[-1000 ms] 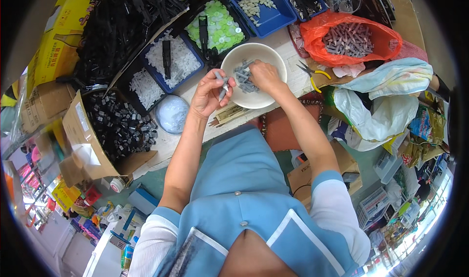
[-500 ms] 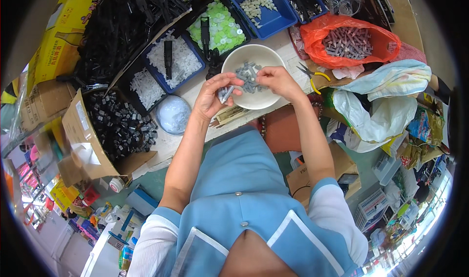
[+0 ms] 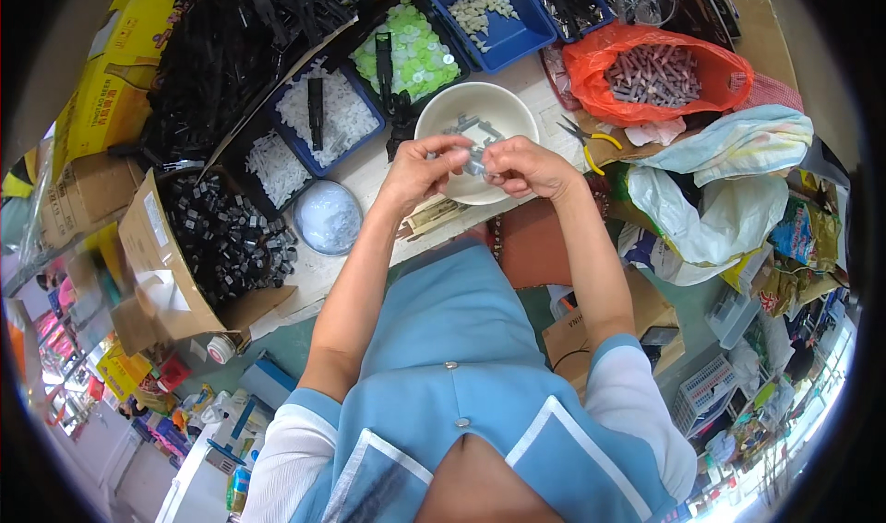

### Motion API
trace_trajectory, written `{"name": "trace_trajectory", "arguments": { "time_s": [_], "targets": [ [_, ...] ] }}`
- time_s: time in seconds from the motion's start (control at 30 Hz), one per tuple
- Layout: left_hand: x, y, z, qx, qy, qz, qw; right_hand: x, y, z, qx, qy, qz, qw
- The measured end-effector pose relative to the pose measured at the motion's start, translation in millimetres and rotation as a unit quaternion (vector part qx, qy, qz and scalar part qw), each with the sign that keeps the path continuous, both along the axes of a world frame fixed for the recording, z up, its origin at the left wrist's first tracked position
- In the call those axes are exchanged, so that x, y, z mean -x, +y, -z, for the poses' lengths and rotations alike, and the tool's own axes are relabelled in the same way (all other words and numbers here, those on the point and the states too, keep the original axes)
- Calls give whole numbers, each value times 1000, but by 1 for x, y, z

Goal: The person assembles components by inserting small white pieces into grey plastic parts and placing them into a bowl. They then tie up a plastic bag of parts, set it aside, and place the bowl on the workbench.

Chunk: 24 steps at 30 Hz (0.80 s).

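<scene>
Grey piece (image 3: 475, 166) pinched by right hand (image 3: 533, 169), over bowl (image 3: 519, 115). Left hand (image 3: 420, 170) at bowl's left, fingers bent, can't tell grip.

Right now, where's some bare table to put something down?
Bare table shows between the bowl and the pliers, plus a small strip between the round dish and the left hand. The back, with trays and a red bag, is crowded.

My left hand (image 3: 425, 168) and right hand (image 3: 532, 169) are over the near side of the bowl (image 3: 513, 117), with parts (image 3: 473, 124) lying in it; left of it I have a tray (image 3: 354, 151) of pieces (image 3: 346, 108) and, farther left, a carton (image 3: 164, 255); to its right lie pliers (image 3: 585, 139), a filled bag (image 3: 591, 66) beyond them
</scene>
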<state>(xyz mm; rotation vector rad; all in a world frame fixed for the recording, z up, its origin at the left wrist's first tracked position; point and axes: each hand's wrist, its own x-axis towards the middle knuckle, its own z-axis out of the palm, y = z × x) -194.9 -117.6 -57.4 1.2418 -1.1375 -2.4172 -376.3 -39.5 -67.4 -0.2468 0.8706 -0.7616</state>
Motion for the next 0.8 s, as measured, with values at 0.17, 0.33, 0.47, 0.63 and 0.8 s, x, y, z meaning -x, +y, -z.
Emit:
{"name": "trace_trajectory", "arguments": {
  "time_s": [0.17,0.33,0.47,0.63,0.8],
  "targets": [
    [0,3,1,155,-98,134,974,-6,-1,-1,-3,155,-13,988],
    [5,5,12,133,-84,122,980,-21,2,9,135,373,3,918],
    [0,2,18,45,-19,9,999,-7,1,-17,84,325,107,936],
    [-4,-3,17,-60,92,-53,993,55,33,52,94,533,216,813],
    [-1,2,25,-93,118,-64,987,40,40,88,178,692,85,694]
  ]
}}
